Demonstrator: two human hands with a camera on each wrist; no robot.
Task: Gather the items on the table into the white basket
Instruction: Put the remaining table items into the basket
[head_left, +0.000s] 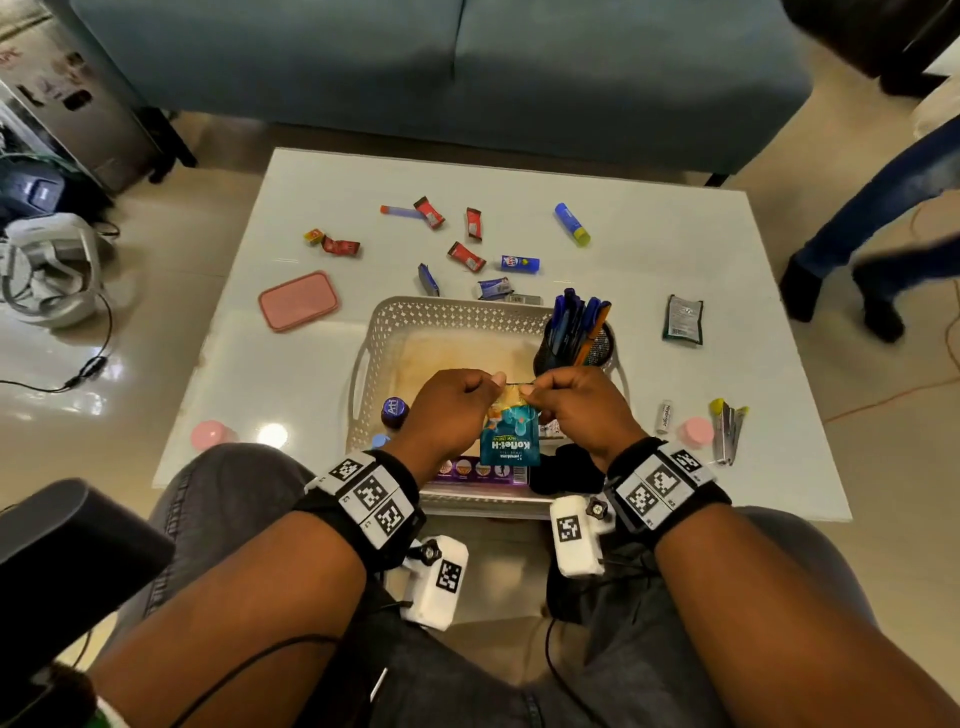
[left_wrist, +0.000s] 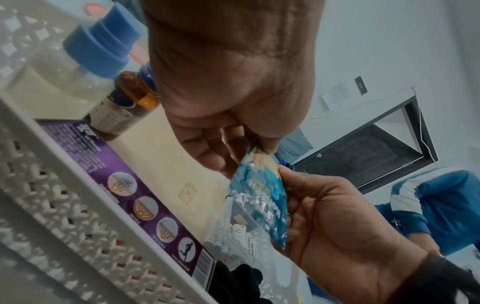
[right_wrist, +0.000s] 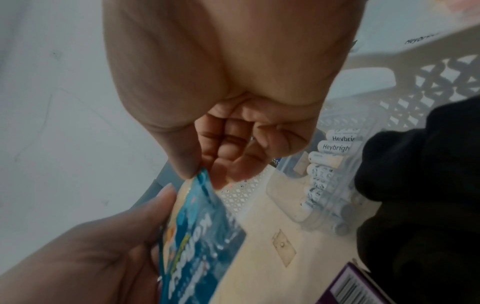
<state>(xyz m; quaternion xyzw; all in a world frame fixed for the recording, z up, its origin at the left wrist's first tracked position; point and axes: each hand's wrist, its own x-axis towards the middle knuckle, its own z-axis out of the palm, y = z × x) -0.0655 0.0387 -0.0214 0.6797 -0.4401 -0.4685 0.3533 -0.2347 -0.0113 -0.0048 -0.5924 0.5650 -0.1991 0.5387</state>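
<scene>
Above the white basket (head_left: 457, 314), left hand (head_left: 452, 410) and right hand (head_left: 579, 410) each pinch the blue sachet (head_left: 510, 441) by its top edge, fingers (right_wrist: 228, 156) curled; sachet hangs upright.

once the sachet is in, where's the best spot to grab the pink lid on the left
Probably at its near long edge, from above. The pink lid lies flat on the table, so only its rim gives purchase: thumb under one long edge, fingers over the top. The left hand is nearer; at present it and the right hand both pinch the sachet.
</scene>
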